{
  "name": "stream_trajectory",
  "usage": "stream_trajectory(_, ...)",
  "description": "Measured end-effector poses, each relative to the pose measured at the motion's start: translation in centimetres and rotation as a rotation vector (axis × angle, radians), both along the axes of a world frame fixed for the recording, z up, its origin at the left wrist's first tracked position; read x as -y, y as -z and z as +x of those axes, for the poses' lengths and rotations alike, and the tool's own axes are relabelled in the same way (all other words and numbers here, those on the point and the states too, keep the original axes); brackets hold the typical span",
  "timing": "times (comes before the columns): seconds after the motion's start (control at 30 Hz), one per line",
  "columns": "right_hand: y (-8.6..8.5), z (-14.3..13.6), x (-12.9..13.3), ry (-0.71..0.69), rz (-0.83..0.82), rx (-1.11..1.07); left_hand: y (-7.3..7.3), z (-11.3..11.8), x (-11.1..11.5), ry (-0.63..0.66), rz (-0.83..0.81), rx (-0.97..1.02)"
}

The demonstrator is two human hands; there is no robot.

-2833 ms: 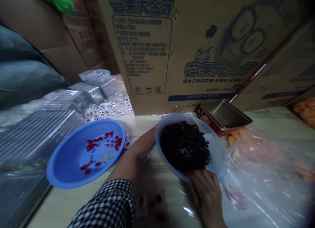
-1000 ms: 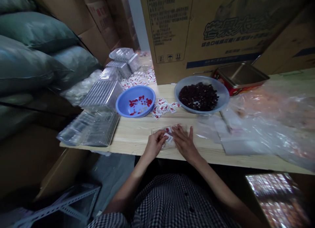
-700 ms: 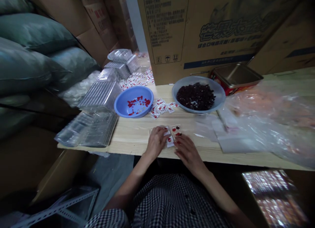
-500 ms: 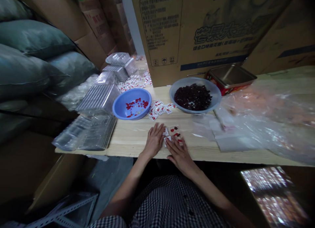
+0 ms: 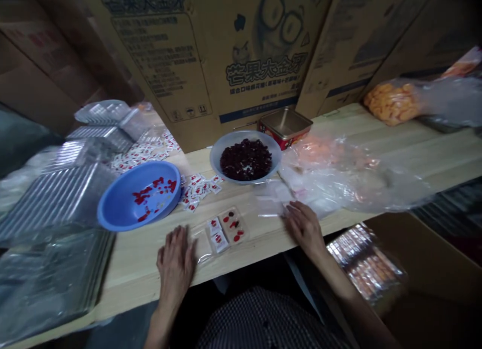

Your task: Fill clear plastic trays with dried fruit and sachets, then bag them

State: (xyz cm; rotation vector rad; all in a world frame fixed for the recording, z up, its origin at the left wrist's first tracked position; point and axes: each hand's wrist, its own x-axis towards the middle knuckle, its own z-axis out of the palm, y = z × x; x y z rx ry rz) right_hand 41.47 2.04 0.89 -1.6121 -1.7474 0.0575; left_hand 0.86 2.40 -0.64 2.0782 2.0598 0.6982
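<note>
My left hand (image 5: 175,261) rests palm down on the wooden table, fingers loosely spread, beside the left end of a clear plastic tray (image 5: 203,246). Two small white packets (image 5: 219,241) with red prints lie in the tray's middle. At its right end sit several red and dark dried pieces (image 5: 236,225). Over to the right, my right hand (image 5: 304,227) reaches with outstretched fingers to the edge of some thin clear plastic bags (image 5: 273,194). Its fingertips touch or nearly touch them; I see nothing gripped.
A blue basin (image 5: 113,208) with red pieces and a pale bowl (image 5: 214,158) of dark dried fruit stand behind the tray. Loose packets (image 5: 198,190) lie between them. Stacked clear trays (image 5: 68,198) are at left, a metal tin (image 5: 286,130) and cardboard box (image 5: 203,52) behind.
Both hands were together on the tray's packets. Now they are apart: the left at the tray's left end, the right over at the plastic bags. My view has turned right.
</note>
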Motion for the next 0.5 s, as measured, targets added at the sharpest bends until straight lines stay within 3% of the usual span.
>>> stream_trajectory(0.13,3.1,2.7,-1.6,0.083,-0.037,0.072,1.2,-0.1,-1.3,-0.067,-0.057,-0.006)
stream_trajectory(0.23,3.4,2.0,-1.9,0.114,-0.047,0.064,0.9,0.1,-2.8,-0.091,-0.021,0.033)
stream_trajectory(0.3,2.1,2.1,-1.6,0.098,-0.045,0.001,0.4,-0.1,-3.2,-0.103,0.019,0.093)
stream_trajectory(0.37,-0.5,4.0,-1.2,0.133,0.021,-0.078,0.0,-0.8,-3.0,-0.108,0.082,0.153)
stream_trajectory(0.4,-2.1,5.7,-1.2,0.196,0.078,-0.102,-0.2,-1.2,-2.6,-0.111,0.117,0.178)
stream_trajectory(0.47,-5.4,10.4,-1.5,0.441,0.236,-0.058,-0.4,-2.1,-1.6,-0.135,0.174,0.207)
stream_trajectory(0.5,-6.8,13.1,-1.9,0.582,0.238,-0.008,-0.4,-2.6,-1.0,-0.155,0.194,0.217)
